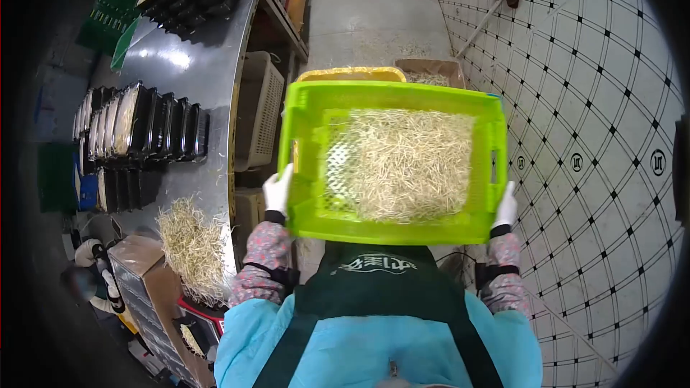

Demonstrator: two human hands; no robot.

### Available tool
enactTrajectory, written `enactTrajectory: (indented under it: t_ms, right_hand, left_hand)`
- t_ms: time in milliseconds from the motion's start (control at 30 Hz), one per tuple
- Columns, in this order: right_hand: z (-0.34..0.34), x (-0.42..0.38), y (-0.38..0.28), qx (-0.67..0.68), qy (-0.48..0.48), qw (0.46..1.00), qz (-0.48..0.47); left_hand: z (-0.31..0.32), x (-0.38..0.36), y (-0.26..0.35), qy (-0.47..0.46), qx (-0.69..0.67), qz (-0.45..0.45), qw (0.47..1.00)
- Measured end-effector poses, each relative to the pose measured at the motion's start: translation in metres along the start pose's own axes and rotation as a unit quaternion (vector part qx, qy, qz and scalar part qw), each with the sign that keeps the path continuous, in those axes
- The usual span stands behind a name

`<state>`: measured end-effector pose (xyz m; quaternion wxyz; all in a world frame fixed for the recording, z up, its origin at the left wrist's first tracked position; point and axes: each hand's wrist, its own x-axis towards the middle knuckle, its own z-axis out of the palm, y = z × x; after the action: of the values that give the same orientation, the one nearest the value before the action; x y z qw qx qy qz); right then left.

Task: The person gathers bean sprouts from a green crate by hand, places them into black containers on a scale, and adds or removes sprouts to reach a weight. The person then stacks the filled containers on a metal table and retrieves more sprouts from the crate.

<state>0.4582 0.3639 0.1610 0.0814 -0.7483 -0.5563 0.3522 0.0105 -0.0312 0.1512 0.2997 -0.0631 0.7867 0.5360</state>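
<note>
A bright green plastic crate (395, 233) is held up level in front of my apron. Pale bean sprouts (417, 165) lie in it, mostly over the middle and right, with the perforated bottom showing at the left. My left hand (277, 192), in a white glove, grips the crate's left side by the handle opening. On the right side my right hand (507, 206), also gloved, grips the crate; the crate wall partly hides its fingers.
A metal table (194, 93) at the left bears stacked black trays (136, 126) and a sprout pile (190, 248). Beyond the crate are a yellow basket (352, 72) and a cardboard box (440, 68). A white basket (264, 111) stands beside the table. Another person (100, 273) is at lower left.
</note>
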Motion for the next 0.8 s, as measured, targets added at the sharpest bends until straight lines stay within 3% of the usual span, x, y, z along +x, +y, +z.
enactTrajectory:
  t_ms: [67,133,167,233,267,333,400,467,533,600,633,667,700,733,800]
  right_hand:
    - [0.045,-0.048,-0.009,0.199,-0.001,0.979,-0.035]
    - [0.044,-0.027,-0.006,0.319,-0.065,0.946,-0.010]
    - [0.028,0.010,0.007,0.257,-0.045,0.965,0.016]
    - [-0.026,0.035,-0.003,0.363,-0.041,0.929,0.058]
    - [-0.051,0.050,0.009,0.352,0.007,0.934,0.062]
    - [-0.073,0.047,0.019,0.383,0.043,0.921,0.053]
    - [-0.037,0.046,0.054,0.335,0.060,0.938,0.062]
    - [0.026,0.000,0.051,0.239,0.118,0.963,0.036]
    - [0.051,-0.060,0.009,0.395,0.000,0.919,0.013]
    - [0.037,-0.039,0.011,0.328,-0.060,0.942,-0.031]
    - [0.026,-0.015,0.002,0.349,-0.005,0.937,-0.033]
    - [-0.005,-0.012,-0.023,0.355,-0.011,0.935,-0.013]
    - [-0.036,0.014,-0.024,0.239,0.044,0.970,-0.010]
    - [-0.061,0.033,-0.023,0.282,0.049,0.958,0.019]
    - [-0.092,0.037,-0.016,0.280,0.041,0.959,0.014]
  left_hand:
    - [-0.035,-0.001,0.031,0.056,-0.059,0.005,0.997]
    - [-0.023,-0.007,0.048,0.054,-0.048,0.004,0.997]
    - [-0.005,-0.002,0.041,0.061,0.012,0.029,0.998]
    - [0.050,-0.011,0.017,0.028,0.075,0.080,0.994]
    - [0.079,-0.026,0.011,0.046,0.103,0.111,0.987]
    - [0.098,-0.055,0.011,0.039,0.024,0.127,0.991]
    - [0.054,-0.024,-0.019,0.035,0.021,0.108,0.993]
    - [0.000,-0.004,-0.010,0.087,-0.100,0.051,0.990]
    - [-0.023,-0.018,0.036,0.169,-0.129,0.044,0.976]
    - [-0.019,-0.021,0.043,0.169,-0.096,0.022,0.981]
    - [-0.011,-0.005,0.017,0.128,-0.115,0.026,0.985]
    - [0.010,-0.012,0.013,0.135,0.006,0.029,0.990]
    - [0.047,-0.013,-0.003,0.115,-0.028,0.076,0.990]
    - [0.070,-0.026,-0.011,0.067,-0.017,0.098,0.993]
    - [0.100,-0.064,0.007,0.095,-0.021,0.143,0.985]
